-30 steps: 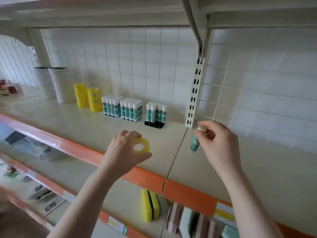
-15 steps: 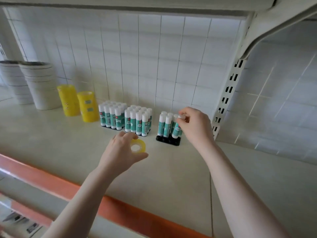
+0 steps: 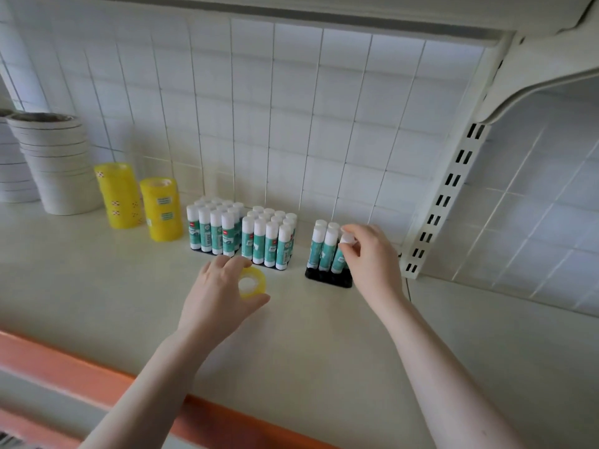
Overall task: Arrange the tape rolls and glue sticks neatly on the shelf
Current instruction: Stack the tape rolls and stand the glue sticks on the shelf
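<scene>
My left hand (image 3: 220, 294) grips a small yellow tape roll (image 3: 252, 283) just above the cream shelf (image 3: 291, 345), in front of the glue sticks. My right hand (image 3: 369, 254) pinches the white cap of a green-and-white glue stick (image 3: 340, 256), which stands tilted in a black tray (image 3: 327, 279) beside a few other sticks. Two full blocks of glue sticks (image 3: 241, 233) stand to the left of that tray. Two stacks of yellow tape rolls (image 3: 139, 197) stand further left, by the back wall.
Tall stacks of white tape rolls (image 3: 56, 163) fill the far left. A slotted white upright (image 3: 444, 202) and its bracket stand right of the black tray. A tiled wall backs the shelf. An orange strip (image 3: 64, 367) edges the shelf front.
The view has moved in toward the shelf. My right hand carried the glue stick from the shelf's front to the black tray. My left hand still holds the yellow roll.
</scene>
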`<act>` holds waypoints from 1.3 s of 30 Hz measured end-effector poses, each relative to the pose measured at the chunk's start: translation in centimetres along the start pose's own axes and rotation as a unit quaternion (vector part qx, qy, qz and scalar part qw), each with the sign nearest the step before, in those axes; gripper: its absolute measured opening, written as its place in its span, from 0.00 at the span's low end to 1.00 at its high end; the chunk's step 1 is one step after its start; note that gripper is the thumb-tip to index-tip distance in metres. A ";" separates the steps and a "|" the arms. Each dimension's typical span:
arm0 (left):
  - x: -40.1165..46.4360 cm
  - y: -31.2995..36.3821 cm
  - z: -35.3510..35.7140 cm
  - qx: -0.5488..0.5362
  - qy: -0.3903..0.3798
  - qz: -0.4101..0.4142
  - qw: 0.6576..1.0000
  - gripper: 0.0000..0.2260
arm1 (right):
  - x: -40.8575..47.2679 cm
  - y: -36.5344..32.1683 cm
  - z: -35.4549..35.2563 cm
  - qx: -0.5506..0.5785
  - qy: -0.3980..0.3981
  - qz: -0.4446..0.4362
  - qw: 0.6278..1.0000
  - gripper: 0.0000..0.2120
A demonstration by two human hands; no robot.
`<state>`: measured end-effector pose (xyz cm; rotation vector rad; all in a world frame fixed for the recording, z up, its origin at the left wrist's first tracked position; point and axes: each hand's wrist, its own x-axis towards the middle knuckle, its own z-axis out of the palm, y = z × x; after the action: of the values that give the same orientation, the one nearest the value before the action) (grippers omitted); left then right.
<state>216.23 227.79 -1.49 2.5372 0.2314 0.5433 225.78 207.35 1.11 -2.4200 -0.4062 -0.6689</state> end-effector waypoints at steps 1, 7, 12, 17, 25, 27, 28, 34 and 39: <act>0.0 0.0 0.0 -0.001 0.000 -0.002 1.000 0.28 | -0.1 0.1 0.0 0.003 0.015 -0.002 1.000 0.10; 0.0 -0.5 0.3 -0.012 -0.016 -0.017 1.000 0.27 | 0.6 0.3 0.5 0.009 0.033 -0.010 0.999 0.06; 0.0 -1.2 0.4 -0.014 -0.006 -0.015 1.000 0.27 | 1.3 0.6 0.8 -0.019 0.047 -0.045 0.998 0.06; 0.0 -1.5 0.6 -0.017 0.005 -0.020 1.000 0.27 | 1.4 0.9 1.2 -0.036 0.045 -0.065 0.996 0.06; -0.1 -1.4 0.3 -0.012 0.003 -0.019 1.000 0.27 | 0.5 1.1 1.1 -0.060 0.075 -0.124 0.988 0.07; -0.2 -1.4 0.1 -0.011 0.003 -0.021 1.000 0.27 | 0.1 1.2 0.9 -0.092 0.092 -0.150 0.980 0.13; -0.2 -1.4 -0.1 -0.012 0.006 -0.019 1.000 0.28 | -0.1 1.2 0.8 -0.107 0.101 -0.157 0.977 0.15; -0.1 -1.9 -2.5 -0.021 0.031 -0.013 0.999 0.28 | -0.6 -1.5 0.5 -0.080 0.097 -0.160 0.979 0.09; 0.3 -4.6 -5.7 -0.012 0.042 -0.018 0.999 0.27 | -1.4 -4.9 2.0 -0.077 -0.072 -0.116 0.988 0.10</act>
<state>213.82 234.42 0.64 2.4840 0.2981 0.6365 223.30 212.18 1.19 -2.6014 -0.7287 -0.6469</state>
